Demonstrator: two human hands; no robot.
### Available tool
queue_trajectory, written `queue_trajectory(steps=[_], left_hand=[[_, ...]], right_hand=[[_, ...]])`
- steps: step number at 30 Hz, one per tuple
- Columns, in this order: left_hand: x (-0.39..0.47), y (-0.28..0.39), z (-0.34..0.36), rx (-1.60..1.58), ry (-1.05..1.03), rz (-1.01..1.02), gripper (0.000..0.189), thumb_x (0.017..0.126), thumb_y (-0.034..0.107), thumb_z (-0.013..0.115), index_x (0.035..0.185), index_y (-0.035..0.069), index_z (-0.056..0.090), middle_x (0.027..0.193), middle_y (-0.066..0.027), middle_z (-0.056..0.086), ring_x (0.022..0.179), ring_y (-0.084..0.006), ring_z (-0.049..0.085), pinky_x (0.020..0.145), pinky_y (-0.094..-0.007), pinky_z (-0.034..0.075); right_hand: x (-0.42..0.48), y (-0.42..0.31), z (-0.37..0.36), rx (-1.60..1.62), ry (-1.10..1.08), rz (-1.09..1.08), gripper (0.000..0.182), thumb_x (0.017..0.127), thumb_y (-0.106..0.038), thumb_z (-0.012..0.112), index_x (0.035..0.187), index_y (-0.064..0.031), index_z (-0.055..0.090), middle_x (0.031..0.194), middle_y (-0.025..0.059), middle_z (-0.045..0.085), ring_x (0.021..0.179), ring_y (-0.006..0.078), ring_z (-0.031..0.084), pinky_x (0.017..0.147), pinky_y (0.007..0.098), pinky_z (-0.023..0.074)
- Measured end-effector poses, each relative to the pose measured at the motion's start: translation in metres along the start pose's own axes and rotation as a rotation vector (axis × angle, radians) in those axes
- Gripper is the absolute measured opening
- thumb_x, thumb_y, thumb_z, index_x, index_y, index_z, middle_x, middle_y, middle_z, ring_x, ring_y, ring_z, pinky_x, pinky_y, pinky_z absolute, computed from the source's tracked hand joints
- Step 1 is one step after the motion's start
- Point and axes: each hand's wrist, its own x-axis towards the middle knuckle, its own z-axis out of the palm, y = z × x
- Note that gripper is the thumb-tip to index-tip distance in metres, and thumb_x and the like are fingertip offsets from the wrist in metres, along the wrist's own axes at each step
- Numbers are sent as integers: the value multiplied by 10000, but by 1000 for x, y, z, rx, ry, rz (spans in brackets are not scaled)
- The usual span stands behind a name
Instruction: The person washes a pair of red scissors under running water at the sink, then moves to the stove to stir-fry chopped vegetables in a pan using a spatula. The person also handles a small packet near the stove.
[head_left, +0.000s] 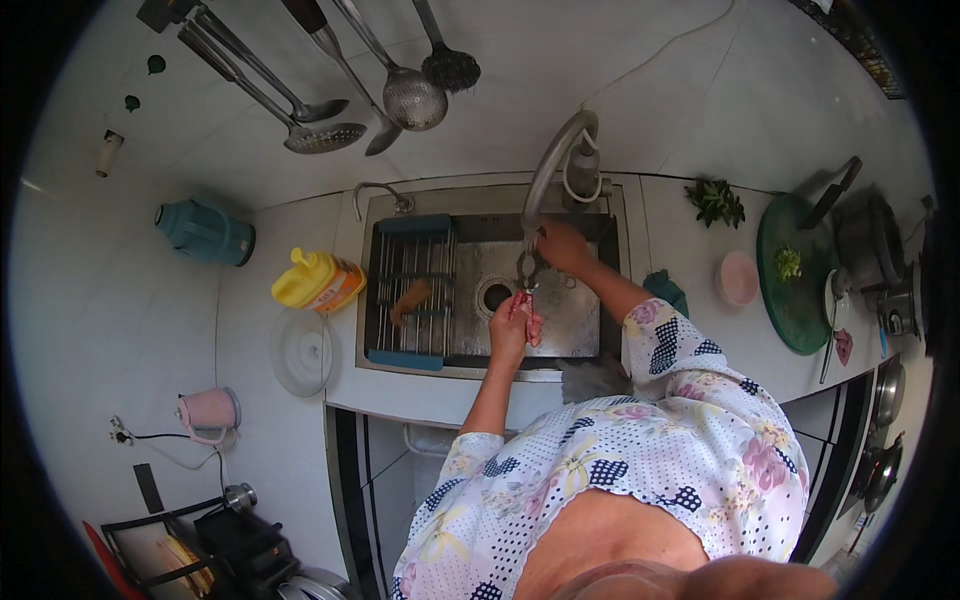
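My left hand (513, 328) is closed around the red handles of kitchen scissors (528, 281), whose metal jaws point up towards the faucet over the steel sink (551, 322). My right hand (562, 244) is beside the tip of the curved metal faucet (551, 161), near the blades; its fingers are partly hidden, so whether it holds anything cannot be told. A wire drying rack (412, 337) with blue-green ends spans the sink's left part, and a brown object (410, 300) shows at it. The round drain (496, 296) lies left of the scissors.
Left of the sink are a yellow jug (319, 281), a clear lid (301, 352) and a teal thermos (204, 231). To the right are a green cloth (666, 291), leafy greens (715, 202), a pink bowl (738, 278) and a green cutting board (791, 300) with a knife (831, 195). Ladles (415, 99) hang above.
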Motion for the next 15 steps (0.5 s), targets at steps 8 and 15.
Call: queue_trajectory(steps=[8, 15], left_hand=[[1, 12, -9, -59, 38, 63, 143, 909, 103, 440, 1020, 24, 485, 696, -97, 532, 465, -133, 454, 365, -280, 367], [0, 4, 12, 217, 41, 190, 169, 916, 77, 396, 1039, -3, 480, 661, -81, 512, 431, -126, 450, 355, -273, 397]], right_hand=[[-23, -1, 13, 457, 23, 117, 374, 809, -287, 587, 1044, -2, 530, 936, 189, 607, 858, 296, 596, 755, 365, 452], [-39, -7, 27, 421, -190, 185, 351, 825, -278, 564, 963, 45, 574, 894, 227, 614, 833, 315, 601, 736, 382, 449]])
